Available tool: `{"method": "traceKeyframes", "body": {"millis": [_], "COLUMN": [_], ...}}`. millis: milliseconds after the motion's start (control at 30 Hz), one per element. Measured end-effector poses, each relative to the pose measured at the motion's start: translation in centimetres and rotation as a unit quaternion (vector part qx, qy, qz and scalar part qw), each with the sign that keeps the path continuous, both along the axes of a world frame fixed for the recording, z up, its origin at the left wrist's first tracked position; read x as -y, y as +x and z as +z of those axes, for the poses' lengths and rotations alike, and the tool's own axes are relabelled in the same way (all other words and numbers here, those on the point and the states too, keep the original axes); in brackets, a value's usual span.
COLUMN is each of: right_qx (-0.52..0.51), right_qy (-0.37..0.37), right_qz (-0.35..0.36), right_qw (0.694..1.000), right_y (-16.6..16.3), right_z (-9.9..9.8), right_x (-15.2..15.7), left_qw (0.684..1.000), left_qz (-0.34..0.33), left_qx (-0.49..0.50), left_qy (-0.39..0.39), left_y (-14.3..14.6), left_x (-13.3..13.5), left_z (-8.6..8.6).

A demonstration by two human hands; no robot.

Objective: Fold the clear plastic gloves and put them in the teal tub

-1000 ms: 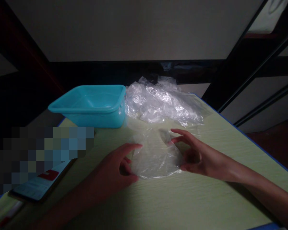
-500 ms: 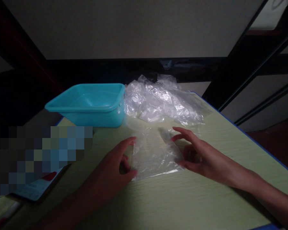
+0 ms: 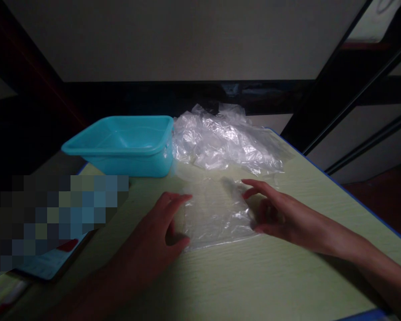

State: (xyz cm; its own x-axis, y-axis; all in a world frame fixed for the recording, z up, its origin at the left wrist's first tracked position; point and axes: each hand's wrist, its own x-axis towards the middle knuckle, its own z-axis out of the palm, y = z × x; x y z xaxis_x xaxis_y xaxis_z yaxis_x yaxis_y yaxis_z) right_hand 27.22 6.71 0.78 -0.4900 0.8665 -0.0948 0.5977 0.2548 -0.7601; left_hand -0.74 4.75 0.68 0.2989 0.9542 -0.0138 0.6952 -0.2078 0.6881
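A clear plastic bag (image 3: 217,218) lies flat on the light wood-look table (image 3: 240,285), its surface slightly wrinkled. At its left edge is my left hand (image 3: 157,227), thumb and forefinger apart and their tips touching the plastic. My right hand (image 3: 277,211) is at the opposite edge, with the thumb by the near right corner and the fingers spread and bent above the side. Neither hand grips the bag. Behind it a heap of crumpled clear plastic bags (image 3: 220,138) rests on the table.
A turquoise plastic basin (image 3: 137,162) stands at the back left, beside the heap. At the left lies a phone-like device (image 3: 43,265), largely blurred out by pixels. A pale panel (image 3: 187,40) rises behind the table. Blue trim (image 3: 350,191) runs along the table's right edge.
My left forefinger has shifted slightly right over the bag's edge, and its other fingers have moved. My right hand has slid a little to the right. The bag stays flat.
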Motion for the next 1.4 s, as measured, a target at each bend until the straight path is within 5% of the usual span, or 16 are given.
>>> {"method": "traceKeyframes", "body": {"millis": [367, 567, 733, 1400], "right_qx": [-0.040, -0.023, -0.026, -0.035], "right_qy": [0.007, 0.014, 0.021, 0.028], "right_qz": [-0.023, -0.014, 0.016, 0.045], "right_qw": [0.999, 1.000, 0.999, 0.998], "right_y": [0.0, -0.6, -0.9, -1.4], "right_z": [1.5, 1.7, 1.1, 0.3], "right_x": [0.1, 0.1, 0.1, -0.2], "left_qw": [0.999, 0.973, 0.942, 0.930], "left_qz": [-0.031, -0.189, -0.298, -0.321], "left_qx": [0.009, -0.053, -0.108, -0.144], "left_qy": [0.038, 0.119, 0.107, 0.107], "left_y": [-0.3, 0.0, 0.6, 0.7], "left_x": [-0.5, 0.2, 0.2, 0.1], "left_z": [-0.3, -0.7, -1.0, -0.8]}}
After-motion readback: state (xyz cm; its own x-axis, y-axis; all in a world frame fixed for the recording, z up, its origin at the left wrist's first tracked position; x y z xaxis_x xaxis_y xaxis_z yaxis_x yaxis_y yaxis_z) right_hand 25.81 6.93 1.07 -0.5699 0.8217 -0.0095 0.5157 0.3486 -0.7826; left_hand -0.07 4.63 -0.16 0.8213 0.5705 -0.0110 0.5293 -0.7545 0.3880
